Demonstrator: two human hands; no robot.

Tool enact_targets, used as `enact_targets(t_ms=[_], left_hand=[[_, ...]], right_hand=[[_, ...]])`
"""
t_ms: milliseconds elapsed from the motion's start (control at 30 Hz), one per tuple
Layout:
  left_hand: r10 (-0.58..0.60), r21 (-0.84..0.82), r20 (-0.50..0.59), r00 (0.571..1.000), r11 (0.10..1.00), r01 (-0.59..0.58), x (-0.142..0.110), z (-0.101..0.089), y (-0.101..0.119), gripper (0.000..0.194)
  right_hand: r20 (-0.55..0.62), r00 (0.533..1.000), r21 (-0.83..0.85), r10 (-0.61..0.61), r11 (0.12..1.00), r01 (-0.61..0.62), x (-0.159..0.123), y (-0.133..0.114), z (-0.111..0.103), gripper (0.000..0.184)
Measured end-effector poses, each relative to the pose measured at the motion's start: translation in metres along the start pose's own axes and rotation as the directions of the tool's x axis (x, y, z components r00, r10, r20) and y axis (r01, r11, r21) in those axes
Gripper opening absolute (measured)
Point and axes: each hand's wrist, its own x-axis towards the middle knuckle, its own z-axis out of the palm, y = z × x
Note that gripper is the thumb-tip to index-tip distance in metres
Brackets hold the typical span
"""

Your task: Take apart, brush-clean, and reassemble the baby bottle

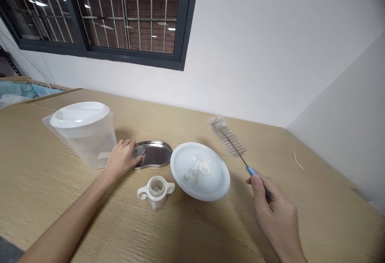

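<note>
My right hand (272, 211) grips a bottle brush by its blue and black handle (252, 171), with the clear bristles (227, 136) pointing up and to the left. Over the left end of a shiny kidney-shaped metal tray (156, 154), the fingers and thumb of my left hand (123, 154) close round a clear plastic cap (140, 150), partly hidden by them. Nearer to me stands a cream two-handled baby bottle (157, 190), its top uncovered. A white bowl (183, 154) between my hands holds a white ring (205, 168) and several small clear parts.
A translucent pitcher (87, 142) with a white lid (80, 114) stands just left of my left hand. A thin pale strip (298, 161) lies on the wooden table (325, 198) at the right. The wall (240, 54) and a barred window (120, 18) rise behind.
</note>
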Motion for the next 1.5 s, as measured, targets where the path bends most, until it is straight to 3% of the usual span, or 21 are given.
enact_targets(t_ms=[200,467,567,700,767,800,833,867,933,967,1067,1200,1367,1500], left_hand=[[0.020,0.093,0.012,1.000,0.995,-0.021,0.000,0.005,0.001,0.048],[0.040,0.085,0.040,0.998,0.995,-0.044,0.004,0.011,-0.005,0.055],[0.032,0.027,-0.022,0.999,0.999,-0.031,0.005,0.006,-0.007,0.062],[0.001,-0.119,-0.160,0.987,0.993,-0.020,0.013,-0.018,0.018,0.059],[0.142,-0.212,-0.122,0.982,0.963,-0.166,0.020,-0.034,0.048,0.049],[0.296,-0.252,-0.030,0.955,0.922,-0.294,0.025,-0.040,0.067,0.045],[0.446,-0.294,0.088,0.891,0.866,-0.405,0.030,-0.044,0.086,0.042],[0.555,-0.334,0.233,0.798,0.817,-0.471,0.035,-0.046,0.104,0.041],[0.609,-0.362,0.439,0.661,0.793,-0.490,0.045,-0.042,0.136,0.040],[0.613,-0.359,0.472,0.633,0.790,-0.497,0.050,-0.036,0.148,0.039],[0.584,-0.308,0.511,0.631,0.810,-0.499,0.063,-0.013,0.168,0.032],[0.580,-0.287,0.529,0.620,0.810,-0.512,0.072,0.010,0.172,0.036],[0.632,-0.361,0.542,0.553,0.770,-0.526,0.075,0.017,0.172,0.020],[0.632,-0.384,0.520,0.574,0.773,-0.504,0.071,0.017,0.173,0.015]], right_hand=[[-0.004,1.000,0.015,-0.005,1.000,0.005,0.002,-0.002,-0.001,0.042],[0.005,1.000,0.078,-0.008,0.997,0.007,0.004,-0.006,-0.001,0.043],[-0.028,0.999,0.094,0.018,0.995,-0.015,0.006,-0.002,0.000,0.044],[-0.090,0.996,0.113,0.028,0.993,-0.018,0.009,0.006,0.001,0.044],[-0.113,0.993,0.119,0.032,0.993,-0.019,0.011,0.009,0.001,0.044],[-0.127,0.991,0.121,0.036,0.992,-0.021,0.011,0.011,0.001,0.044],[-0.141,0.989,0.121,0.041,0.992,-0.024,0.012,0.012,0.001,0.044],[-0.154,0.987,0.122,0.045,0.992,-0.027,0.013,0.013,0.001,0.044],[-0.174,0.984,0.121,0.049,0.992,-0.028,0.014,0.015,0.001,0.044],[-0.180,0.983,0.122,0.047,0.992,-0.025,0.015,0.016,0.001,0.043],[-0.188,0.981,0.130,0.039,0.991,-0.014,0.017,0.018,0.001,0.042],[-0.193,0.980,0.145,0.040,0.989,-0.012,0.018,0.018,0.001,0.041],[-0.191,0.980,0.168,0.050,0.986,-0.018,0.018,0.016,-0.002,0.040],[-0.180,0.982,0.184,0.061,0.983,-0.027,0.018,0.015,-0.003,0.041]])
